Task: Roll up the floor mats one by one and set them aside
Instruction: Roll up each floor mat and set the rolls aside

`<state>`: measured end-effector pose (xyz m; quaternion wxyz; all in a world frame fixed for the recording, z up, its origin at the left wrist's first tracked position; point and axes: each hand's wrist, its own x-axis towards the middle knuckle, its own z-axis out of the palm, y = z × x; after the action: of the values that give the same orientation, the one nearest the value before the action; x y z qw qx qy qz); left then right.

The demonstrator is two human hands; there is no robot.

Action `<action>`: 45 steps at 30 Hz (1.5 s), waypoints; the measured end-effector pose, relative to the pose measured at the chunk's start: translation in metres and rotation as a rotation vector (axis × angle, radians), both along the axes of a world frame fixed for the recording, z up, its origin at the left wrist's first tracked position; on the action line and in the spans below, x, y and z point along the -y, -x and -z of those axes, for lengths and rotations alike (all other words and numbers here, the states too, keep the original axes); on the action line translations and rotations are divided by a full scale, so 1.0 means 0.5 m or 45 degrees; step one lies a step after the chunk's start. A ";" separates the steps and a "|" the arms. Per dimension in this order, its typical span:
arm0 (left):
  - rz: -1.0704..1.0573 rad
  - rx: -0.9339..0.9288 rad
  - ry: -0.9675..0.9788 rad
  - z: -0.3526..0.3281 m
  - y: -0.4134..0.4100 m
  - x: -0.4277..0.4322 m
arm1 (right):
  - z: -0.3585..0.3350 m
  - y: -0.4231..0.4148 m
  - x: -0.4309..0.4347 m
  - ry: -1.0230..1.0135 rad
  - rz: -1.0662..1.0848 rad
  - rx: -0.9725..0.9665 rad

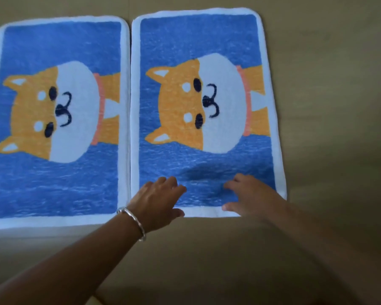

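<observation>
Both hands lie on the near end of the right mat [207, 40]: the left hand [158, 197] by its near-left corner, the right hand [249, 194] by the near-right one. Fingers are spread and fairly straight on the blue pile, thumbs on the white border; neither clasps the edge. Between the hands the cloth puckers into a soft fold, so the mat seems light, limp and easily bunched. It should roll best taken at that near border, both corners together, kept even. Just outside the left hand lies the left mat [57, 106], flat. No container shows.
</observation>
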<state>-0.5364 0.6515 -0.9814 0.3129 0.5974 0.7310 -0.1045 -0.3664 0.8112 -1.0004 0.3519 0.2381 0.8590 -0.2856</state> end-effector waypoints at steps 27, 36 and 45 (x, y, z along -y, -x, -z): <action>0.329 -0.323 -0.407 0.100 0.004 -0.024 | 0.087 -0.030 -0.048 -0.565 -0.333 -0.713; 0.419 -0.627 -0.617 0.114 -0.025 0.025 | 0.103 -0.064 -0.046 -0.840 -0.720 -0.772; -0.285 0.069 -0.237 0.112 0.030 -0.004 | 0.091 -0.060 -0.058 -0.205 0.067 -0.418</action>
<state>-0.5516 0.6537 -1.0372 0.2853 0.5411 0.7910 0.0155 -0.3364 0.8403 -1.0457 0.1792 0.2381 0.9185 -0.2598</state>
